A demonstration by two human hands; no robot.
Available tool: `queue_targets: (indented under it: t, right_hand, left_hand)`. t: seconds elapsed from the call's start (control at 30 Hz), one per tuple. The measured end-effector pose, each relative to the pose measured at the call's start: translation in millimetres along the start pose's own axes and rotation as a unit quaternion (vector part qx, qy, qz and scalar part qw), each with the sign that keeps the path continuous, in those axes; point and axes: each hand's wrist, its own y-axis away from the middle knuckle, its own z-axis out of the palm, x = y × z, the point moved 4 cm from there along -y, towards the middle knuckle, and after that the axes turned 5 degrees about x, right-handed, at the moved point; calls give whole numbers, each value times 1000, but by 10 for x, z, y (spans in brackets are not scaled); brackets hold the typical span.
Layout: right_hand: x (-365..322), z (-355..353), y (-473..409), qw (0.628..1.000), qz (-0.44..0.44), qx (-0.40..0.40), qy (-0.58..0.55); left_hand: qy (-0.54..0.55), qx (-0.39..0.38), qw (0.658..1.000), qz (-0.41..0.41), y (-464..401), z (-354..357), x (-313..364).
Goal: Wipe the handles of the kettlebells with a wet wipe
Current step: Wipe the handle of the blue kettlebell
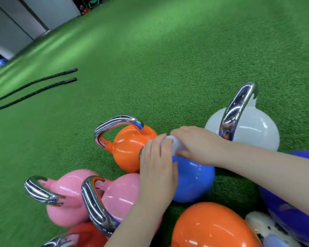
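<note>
Both hands are meeting on top of the blue kettlebell (193, 177): the right hand (198, 143) is clutching the white wet wipe (175, 143), the left hand (157, 168) is curling around its handle, just beside the orange kettlebell (130, 147)

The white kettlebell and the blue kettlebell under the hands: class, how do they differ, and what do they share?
The white kettlebell stands untouched, its chrome handle fully exposed; the blue kettlebell has its handle covered by the left hand, the right hand and the wet wipe. The white one sits farther away, the blue one nearer. Both are glossy, round and rest on green turf.
</note>
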Motion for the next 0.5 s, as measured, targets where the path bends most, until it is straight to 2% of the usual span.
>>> queue_targets:
  t: [0.07, 0.13, 0.2, 0.27, 0.33, 0.43, 0.5]
  right_hand:
    - [-22, -3, -195, 997, 6, -75, 34]
    - [-30, 8, -374, 980, 7, -201, 6]
    - [11, 47, -475, 935, 48, -333, -109]
    - [13, 107, -497, 883, 95, -407, -212]
    - [0, 153, -524, 889, 95, -395, -213]
    - [-28, 191, -546, 929, 81, -329, -148]
    - [-75, 137, -487, 962, 48, -253, -90]
  left_hand:
    - [22, 8, 999, -39, 161, -32, -26]
    - [56, 7, 995, -82, 254, -31, -65]
    - [80, 7, 990, -116, 283, -38, -102]
    - [109, 7, 983, -148, 271, -47, -118]
    - [127, 9, 977, -171, 248, -68, -131]
    - [132, 16, 969, -209, 220, -98, -169]
    - [129, 17, 966, -223, 209, -111, -184]
